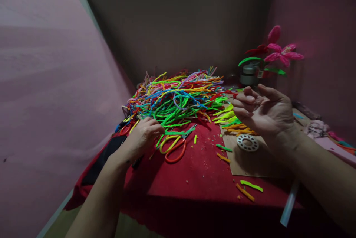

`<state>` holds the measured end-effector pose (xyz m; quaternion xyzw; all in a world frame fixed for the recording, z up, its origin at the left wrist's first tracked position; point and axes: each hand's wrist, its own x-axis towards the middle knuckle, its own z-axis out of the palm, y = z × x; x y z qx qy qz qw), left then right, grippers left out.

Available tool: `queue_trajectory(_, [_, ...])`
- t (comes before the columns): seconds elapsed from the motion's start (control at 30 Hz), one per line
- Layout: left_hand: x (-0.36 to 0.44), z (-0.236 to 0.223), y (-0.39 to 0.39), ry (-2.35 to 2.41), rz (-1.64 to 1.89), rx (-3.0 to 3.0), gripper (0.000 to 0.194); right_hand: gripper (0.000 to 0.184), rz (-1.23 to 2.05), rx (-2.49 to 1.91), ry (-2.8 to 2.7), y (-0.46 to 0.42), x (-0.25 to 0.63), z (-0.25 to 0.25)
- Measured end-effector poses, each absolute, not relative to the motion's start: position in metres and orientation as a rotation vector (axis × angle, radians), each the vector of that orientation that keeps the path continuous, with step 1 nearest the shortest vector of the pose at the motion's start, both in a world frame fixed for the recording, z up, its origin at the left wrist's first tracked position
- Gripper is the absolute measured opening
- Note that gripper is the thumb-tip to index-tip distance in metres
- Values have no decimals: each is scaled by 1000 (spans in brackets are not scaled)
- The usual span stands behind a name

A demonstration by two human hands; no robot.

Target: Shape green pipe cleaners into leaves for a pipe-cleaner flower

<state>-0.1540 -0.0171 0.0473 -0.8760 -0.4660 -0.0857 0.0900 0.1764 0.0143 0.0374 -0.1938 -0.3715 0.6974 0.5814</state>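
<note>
My left hand [146, 134] is at the front of a heap of coloured pipe cleaners [178, 97], palm down with its fingers pinched together. A green pipe cleaner [178, 132] runs rightward from those fingertips, across the scissors [178, 147] with one yellow and one red handle. My right hand [264, 113] is raised over the cardboard [244, 165], palm up, with fingers loosely curled and the thumb apart. I see nothing held in it. Below it a pale round disc with holes [247, 143] lies by yellow-green [224, 114] and orange pipe cleaners [236, 129].
The table has a red cloth [172, 182] strewn with small cut bits. A pink pipe-cleaner flower [284, 54] with green leaves stands at the back right, near a grey container [249, 74]. A translucent stick [289, 204] juts over the front edge. Pink walls rise on both sides.
</note>
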Motion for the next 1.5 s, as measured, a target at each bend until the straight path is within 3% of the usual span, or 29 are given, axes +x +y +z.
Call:
queue_trajectory(0.3, [-130,45,-26,-1392,-373,-2477,21,24,1581,-528,-950,15,174,33])
queue_trajectory(0.43, [-134,43,-18,-1638,-946,-2444,13,23,1622,-480,-905,14,173,36])
queue_trajectory(0.57, [-142,50,-4,-1838,-1674,-2054,11,23,1615,-507,-916,13,172,35])
queue_trajectory(0.73, [-149,69,10,-1699,-2138,-1737,14,23,1628,-521,-937,14,171,32])
queue_trajectory(0.83, [-141,75,6,-1567,-2006,-1649,11,23,1630,-517,-924,14,172,32])
queue_trajectory(0.93, [-116,69,-2,-1505,-1641,-1953,8,25,1617,-482,-901,13,175,36])
queue_trajectory(1.07, [-64,43,-5,-1367,-1115,-2439,12,28,1520,-476,-901,9,181,47])
queue_trajectory(1.27, [2,2,7,-1366,-515,-2508,21,20,1455,-343,-878,12,191,52])
queue_trajectory(1.5, [13,-12,8,-1322,-282,-2517,25,23,1514,-315,-807,17,191,51])
